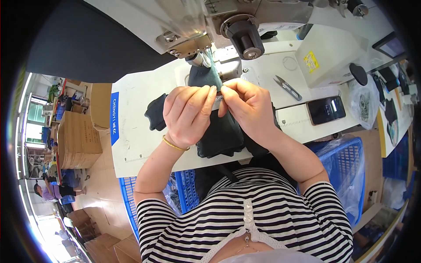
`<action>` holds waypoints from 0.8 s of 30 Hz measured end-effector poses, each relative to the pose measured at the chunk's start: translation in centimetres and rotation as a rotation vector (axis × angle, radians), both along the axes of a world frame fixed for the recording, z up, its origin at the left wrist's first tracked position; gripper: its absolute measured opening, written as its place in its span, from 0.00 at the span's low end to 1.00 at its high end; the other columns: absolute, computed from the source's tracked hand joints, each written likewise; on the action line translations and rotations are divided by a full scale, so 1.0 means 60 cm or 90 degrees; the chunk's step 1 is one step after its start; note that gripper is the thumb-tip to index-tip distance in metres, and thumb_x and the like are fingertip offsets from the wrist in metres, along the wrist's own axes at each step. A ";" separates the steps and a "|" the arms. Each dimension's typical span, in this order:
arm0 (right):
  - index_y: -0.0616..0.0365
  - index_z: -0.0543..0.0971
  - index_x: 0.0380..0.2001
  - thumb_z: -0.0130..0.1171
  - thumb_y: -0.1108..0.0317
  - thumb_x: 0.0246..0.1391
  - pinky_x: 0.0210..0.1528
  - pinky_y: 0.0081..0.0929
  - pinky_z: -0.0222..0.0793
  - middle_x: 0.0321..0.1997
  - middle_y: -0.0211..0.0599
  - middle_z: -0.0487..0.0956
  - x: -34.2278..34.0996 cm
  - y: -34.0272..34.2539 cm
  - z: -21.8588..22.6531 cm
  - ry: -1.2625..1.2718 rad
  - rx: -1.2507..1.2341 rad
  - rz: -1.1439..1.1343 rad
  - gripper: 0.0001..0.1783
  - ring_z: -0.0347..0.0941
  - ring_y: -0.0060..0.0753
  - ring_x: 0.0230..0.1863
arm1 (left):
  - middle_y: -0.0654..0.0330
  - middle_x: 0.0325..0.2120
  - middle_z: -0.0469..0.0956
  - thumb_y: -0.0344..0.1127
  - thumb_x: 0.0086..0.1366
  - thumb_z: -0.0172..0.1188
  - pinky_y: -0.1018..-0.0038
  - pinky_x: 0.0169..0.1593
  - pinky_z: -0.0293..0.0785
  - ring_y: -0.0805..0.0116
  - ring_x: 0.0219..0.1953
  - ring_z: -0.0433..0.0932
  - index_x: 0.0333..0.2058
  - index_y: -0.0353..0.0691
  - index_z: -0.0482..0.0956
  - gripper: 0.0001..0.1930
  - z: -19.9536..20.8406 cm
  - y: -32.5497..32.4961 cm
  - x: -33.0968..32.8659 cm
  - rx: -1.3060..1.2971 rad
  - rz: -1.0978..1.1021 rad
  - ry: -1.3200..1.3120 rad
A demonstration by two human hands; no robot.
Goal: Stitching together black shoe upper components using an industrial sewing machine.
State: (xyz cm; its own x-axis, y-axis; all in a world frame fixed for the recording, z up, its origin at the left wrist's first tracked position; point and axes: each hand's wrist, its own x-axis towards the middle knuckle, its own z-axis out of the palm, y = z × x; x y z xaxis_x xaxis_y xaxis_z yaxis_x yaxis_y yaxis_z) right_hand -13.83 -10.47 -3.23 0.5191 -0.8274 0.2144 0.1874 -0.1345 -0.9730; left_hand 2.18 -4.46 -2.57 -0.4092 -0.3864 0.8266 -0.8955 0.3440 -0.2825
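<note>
A dark green-black fabric piece (205, 76) lies under the head of a sewing machine (199, 44). At its near edge, my left hand (187, 114) is closed, thumb and forefinger pinching the cloth. Close beside it, my right hand (249, 107) pinches the same edge, and the fingertips of both hands almost meet. Just what lies between the fingertips is too small to make out. Below my hands a stack of dark fabric pieces (220, 136) rests at the table's front edge, partly covered by them. More dark cloth (155, 113) lies left of my left hand.
Thread snips (287, 87) and a phone (326, 109) lie on the white table (136, 136) to the right. A clear plastic bag (365, 103) hangs beyond the phone. Blue baskets (351, 175) stand below the table. Cardboard boxes (79, 140) and another person (50, 191) are far left.
</note>
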 end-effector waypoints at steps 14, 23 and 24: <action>0.63 0.80 0.30 0.54 0.68 0.61 0.20 0.17 0.57 0.16 0.29 0.78 0.022 -0.013 0.001 -0.037 0.018 -0.014 0.11 0.62 0.09 0.17 | 0.61 0.34 0.80 0.20 0.46 0.66 0.67 0.43 0.75 0.64 0.37 0.79 0.35 0.35 0.85 0.14 -0.002 -0.029 0.028 -0.031 -0.008 -0.020; 0.63 0.81 0.33 0.54 0.68 0.62 0.21 0.15 0.57 0.18 0.29 0.79 0.016 -0.006 -0.007 -0.028 0.032 0.008 0.10 0.63 0.09 0.18 | 0.61 0.34 0.80 0.19 0.43 0.66 0.67 0.44 0.76 0.64 0.36 0.79 0.35 0.36 0.85 0.16 -0.005 -0.057 0.047 -0.077 -0.022 -0.024; 0.63 0.81 0.33 0.54 0.68 0.62 0.21 0.15 0.57 0.18 0.29 0.79 0.016 -0.005 -0.008 -0.030 0.036 0.010 0.10 0.64 0.09 0.19 | 0.61 0.34 0.80 0.19 0.43 0.66 0.67 0.44 0.76 0.64 0.36 0.79 0.35 0.36 0.85 0.16 -0.005 -0.061 0.048 -0.076 -0.022 -0.025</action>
